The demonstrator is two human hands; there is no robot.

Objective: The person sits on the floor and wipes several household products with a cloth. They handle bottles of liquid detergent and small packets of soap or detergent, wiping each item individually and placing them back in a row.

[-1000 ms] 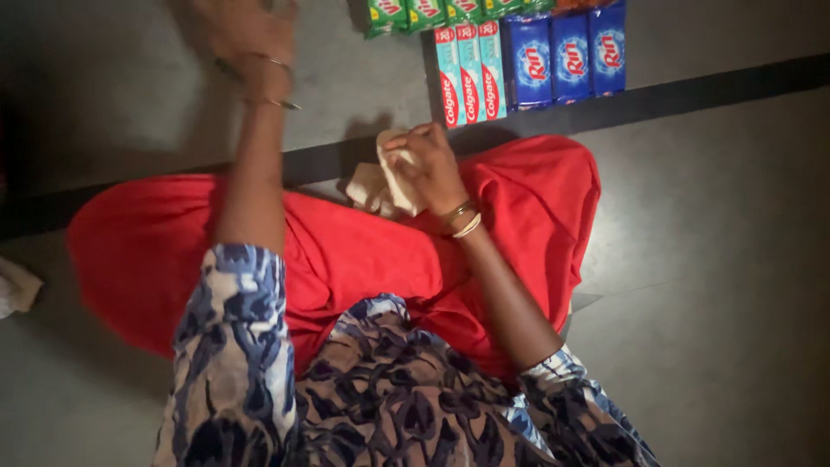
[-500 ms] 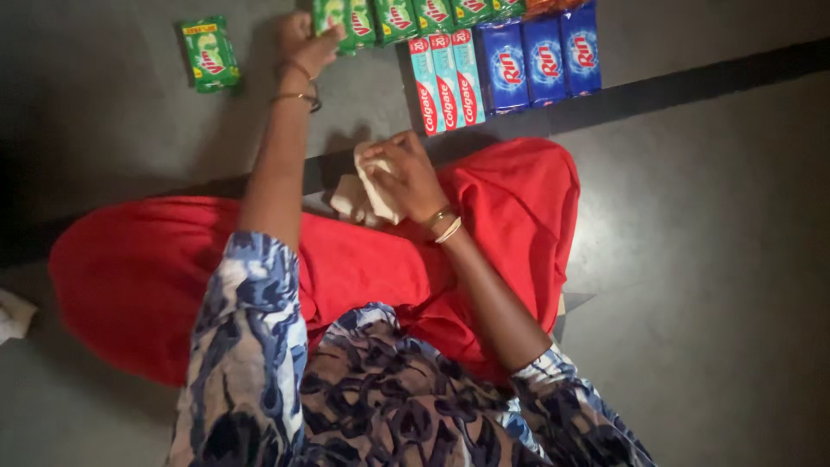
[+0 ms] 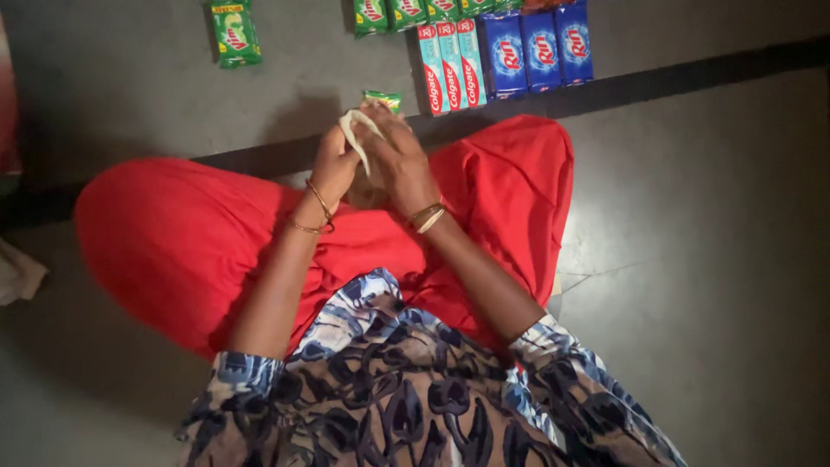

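Both hands meet over the lap. Left hand (image 3: 333, 164) has its grip pinched on a pale cloth (image 3: 356, 134), fingers closed along its left edge. Right hand (image 3: 399, 160) presses against the cloth from the other side, fingers curled over it, grip closed on the cloth and on a small green packet (image 3: 381, 99) that pokes out just above the fingertips. We cannot tell how much of the packet sits inside the hand. Thin gold bangles on both wrists.

Under the hands we see red trousers (image 3: 190, 242) of crossed legs, and nearer the camera a blue patterned top (image 3: 406, 398).

Beyond the hands, on the grey floor (image 3: 692, 259), a row of goods: three toothpaste boxes (image 3: 451, 65) side by side, three blue soap packs (image 3: 540, 47) touching them on the right, green packets (image 3: 406, 13) at the top edge, partly cut off. One more green pack (image 3: 233, 33) lies apart, well left of the row. A dark stripe runs across the floor between the goods and the knees.
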